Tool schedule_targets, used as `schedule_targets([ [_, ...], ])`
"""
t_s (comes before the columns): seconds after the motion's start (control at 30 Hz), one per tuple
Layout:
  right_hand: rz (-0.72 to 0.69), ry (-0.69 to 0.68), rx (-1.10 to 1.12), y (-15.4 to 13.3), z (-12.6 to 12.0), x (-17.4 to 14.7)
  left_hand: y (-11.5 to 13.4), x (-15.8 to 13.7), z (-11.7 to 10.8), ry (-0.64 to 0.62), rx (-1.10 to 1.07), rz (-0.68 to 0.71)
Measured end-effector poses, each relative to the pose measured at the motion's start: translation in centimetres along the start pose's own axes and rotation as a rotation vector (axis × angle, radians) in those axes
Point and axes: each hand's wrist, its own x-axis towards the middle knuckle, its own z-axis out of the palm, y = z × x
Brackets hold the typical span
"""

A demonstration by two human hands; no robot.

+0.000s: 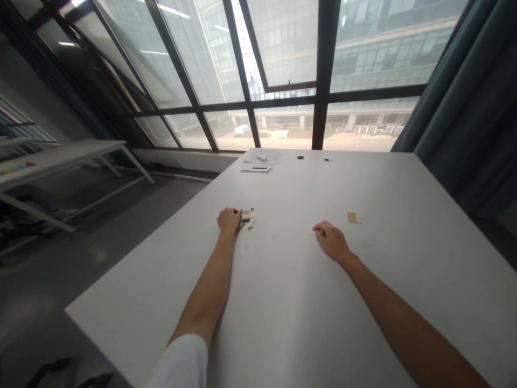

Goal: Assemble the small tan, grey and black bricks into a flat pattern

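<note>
My left hand (pixel 229 220) rests on the white table (pixel 283 302) at the left edge of a small pile of pieces (pixel 246 221). Its fingers are curled, and whatever they may hold is too small to make out. Dark, yellowish and grey bits make up the pile. Farther right, my right hand (pixel 330 239) lies on the tabletop with its fingers closed and thumb and forefinger together. I cannot see clearly whether something is pinched there. Beyond it to the right lies a small tan square (pixel 351 216) with a paler strip at its lower right corner.
Papers (pixel 258 160) with a small white object on top lie at the far left of the table. A dark round disc (pixel 300 157) and a small dark item (pixel 327 159) sit near the far edge. Windows stand behind, and a blue curtain (pixel 452 102) hangs at right.
</note>
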Motion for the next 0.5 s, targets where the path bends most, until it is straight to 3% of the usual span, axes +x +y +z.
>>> schedule_targets([
  [0.5,0.017,0.003,0.012,-0.37,-0.23,0.11,-0.55,0.29,-0.41,-0.025,-0.057,0.023],
])
